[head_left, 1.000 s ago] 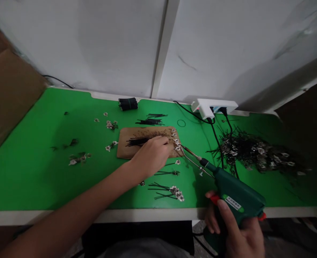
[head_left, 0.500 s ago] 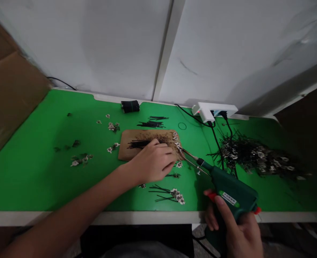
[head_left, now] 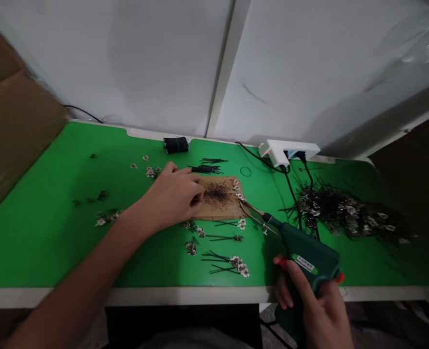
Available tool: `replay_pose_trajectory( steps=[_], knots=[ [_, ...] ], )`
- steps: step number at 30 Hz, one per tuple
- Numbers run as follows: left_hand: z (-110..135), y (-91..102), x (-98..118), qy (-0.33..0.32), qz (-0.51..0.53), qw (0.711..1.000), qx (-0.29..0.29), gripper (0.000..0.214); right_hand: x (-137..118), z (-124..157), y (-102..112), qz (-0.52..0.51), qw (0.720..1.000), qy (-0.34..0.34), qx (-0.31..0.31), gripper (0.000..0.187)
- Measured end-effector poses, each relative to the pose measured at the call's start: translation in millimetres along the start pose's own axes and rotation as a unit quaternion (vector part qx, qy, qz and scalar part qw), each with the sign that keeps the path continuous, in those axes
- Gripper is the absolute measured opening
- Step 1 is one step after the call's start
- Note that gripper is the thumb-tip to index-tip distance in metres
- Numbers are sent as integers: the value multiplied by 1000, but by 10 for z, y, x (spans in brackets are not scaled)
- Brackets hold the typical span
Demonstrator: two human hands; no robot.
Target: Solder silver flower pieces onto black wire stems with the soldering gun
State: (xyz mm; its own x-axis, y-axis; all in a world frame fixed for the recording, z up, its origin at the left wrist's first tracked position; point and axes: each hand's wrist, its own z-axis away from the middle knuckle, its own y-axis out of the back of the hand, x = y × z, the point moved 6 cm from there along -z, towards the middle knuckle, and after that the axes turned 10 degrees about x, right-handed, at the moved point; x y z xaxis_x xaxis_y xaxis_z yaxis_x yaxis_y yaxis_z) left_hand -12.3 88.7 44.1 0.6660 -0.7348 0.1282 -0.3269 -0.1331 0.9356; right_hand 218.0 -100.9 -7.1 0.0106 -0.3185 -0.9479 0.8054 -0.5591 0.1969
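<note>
My right hand (head_left: 311, 303) grips a dark green soldering gun (head_left: 311, 257) at the front edge, a finger by its red trigger. The gun's metal tip (head_left: 250, 207) rests at the right end of a brown, scorched board (head_left: 222, 208), by small pale metal pieces (head_left: 239, 195). My left hand (head_left: 176, 196) lies over the board's left end with its fingers curled. Whatever is in those fingers is hidden, and so are the black wires lying there. Below the board are pieces with black wires attached (head_left: 232, 264) and loose small metal parts (head_left: 191, 248).
A tied black wire bundle (head_left: 176, 145) and loose black wires (head_left: 206, 169) lie behind the board. To the right are a big pile of wired pieces (head_left: 345, 213) and a white power strip (head_left: 290, 149) with cables. A cardboard box (head_left: 18, 131) stands at left.
My left hand has moved left along the board, uncovering its dark scorched middle and covering the wires at the left end. The soldering gun in my right hand has shifted slightly left.
</note>
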Motion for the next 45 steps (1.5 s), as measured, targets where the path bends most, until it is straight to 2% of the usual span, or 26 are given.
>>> replay_pose_trajectory(
  steps=[6, 12, 18, 24, 30, 35, 40, 45],
  knots=[
    [-23, -44, 46, -5, -37, 999, -7, 22, 10, -18, -9, -13, 1000, -9, -10, 31],
    [-41, -79, 83, -44, -58, 997, 38, 17, 10, 21, 6, -5, 1000, -13, 8, 33],
    [-57, -26, 99, -58, 8, 995, 83, 15, 62, 42, 46, -2, 1000, -18, 18, 31],
    [-69, -62, 259, -64, 61, 991, 99, 16, 32, 33, 11, 0, 1000, -20, 19, 35],
    [-118, -228, 435, -21, 143, 984, 107, 16, -6, 59, -25, -19, 999, -30, 28, 35],
    [-164, -346, 467, 41, 205, 971, 116, 16, -2, 50, -28, -44, 998, -29, 24, 30],
    [-200, -454, 471, 76, 218, 968, 99, 21, 52, 20, 4, -59, 997, -44, 12, 33],
    [-220, -484, 478, 74, 212, 969, 106, 19, 178, -17, 62, -77, 995, -65, 9, 31]
  ],
)
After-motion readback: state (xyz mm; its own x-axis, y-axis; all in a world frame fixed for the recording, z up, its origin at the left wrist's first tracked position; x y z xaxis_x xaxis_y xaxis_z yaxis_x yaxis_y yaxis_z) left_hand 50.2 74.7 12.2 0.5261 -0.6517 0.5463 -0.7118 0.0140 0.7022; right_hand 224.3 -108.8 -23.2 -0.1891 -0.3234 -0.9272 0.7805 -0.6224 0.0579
